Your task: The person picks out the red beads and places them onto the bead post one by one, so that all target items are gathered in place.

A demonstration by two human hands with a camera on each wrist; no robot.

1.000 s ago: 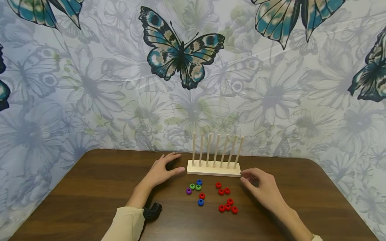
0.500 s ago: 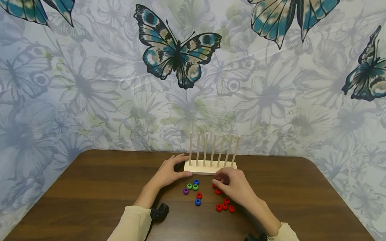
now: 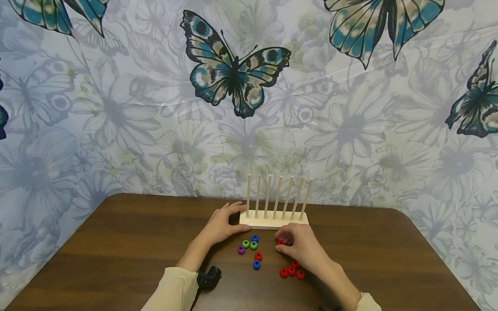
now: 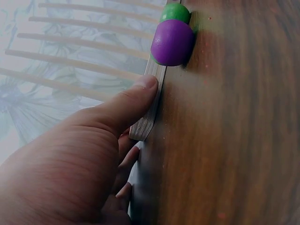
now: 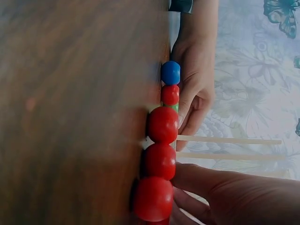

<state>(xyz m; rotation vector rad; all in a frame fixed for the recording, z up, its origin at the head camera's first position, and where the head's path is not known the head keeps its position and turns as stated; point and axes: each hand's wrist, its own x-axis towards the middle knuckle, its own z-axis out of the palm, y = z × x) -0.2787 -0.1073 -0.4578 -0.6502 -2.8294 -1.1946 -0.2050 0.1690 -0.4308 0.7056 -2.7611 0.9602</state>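
Observation:
My left hand [image 3: 219, 222] grips the left end of a pale wooden peg rack [image 3: 268, 223], thumb [image 4: 136, 96] along the front edge and fingers behind. Thin upright pegs stand in a row on the base, with no beads on them. My right hand [image 3: 301, 242] is at the rack's front right, thumb and fingers curled round a red bead [image 3: 280, 242]. Other red beads beside it are hidden by that hand. In the right wrist view, the right hand [image 5: 234, 194] is partly behind a row of red beads [image 5: 159, 161].
Several red beads [image 3: 292, 271] lie nearer me. Left of them are a red bead [image 3: 258, 256], blue bead [image 3: 256, 264], purple bead [image 3: 241, 250], green bead [image 3: 246, 244] and another blue bead [image 3: 254, 238]. The wooden table [image 3: 136, 242] meets a butterfly-patterned backdrop [image 3: 155, 129].
My left hand has moved right and taken hold of the rack's left end. The right hand has come left from the rack's right end to the red beads and closed in round one.

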